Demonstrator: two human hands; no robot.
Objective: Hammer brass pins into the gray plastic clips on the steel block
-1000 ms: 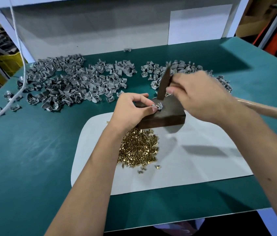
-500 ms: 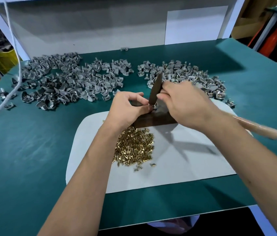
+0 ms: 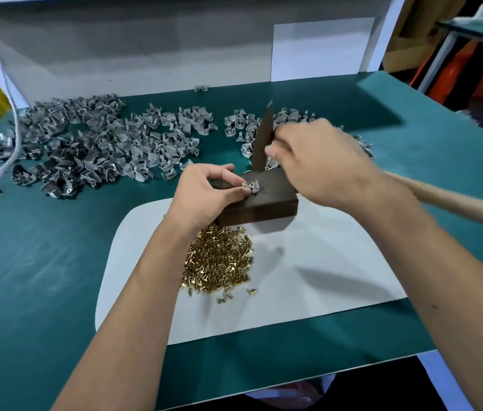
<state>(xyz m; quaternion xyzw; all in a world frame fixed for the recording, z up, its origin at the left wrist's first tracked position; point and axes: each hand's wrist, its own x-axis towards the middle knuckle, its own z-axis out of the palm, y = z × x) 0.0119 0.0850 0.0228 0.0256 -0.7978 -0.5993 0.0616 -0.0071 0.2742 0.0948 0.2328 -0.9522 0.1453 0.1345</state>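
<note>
Left hand (image 3: pixel 204 194) pinches the gray clip (image 3: pixel 251 187) on the steel block (image 3: pixel 259 203) mid-bench; right hand (image 3: pixel 317 161), gripping the raised hammer (image 3: pixel 264 134), should strike squarely, clear of fingertips.

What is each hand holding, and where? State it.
Left hand pinches a gray clip on the block. Right hand grips the hammer just below its head.

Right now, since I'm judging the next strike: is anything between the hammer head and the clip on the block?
Nothing visible: the hammer in the right hand is raised above the clip on the steel block. The left hand pinches the clip from its left side.
</note>
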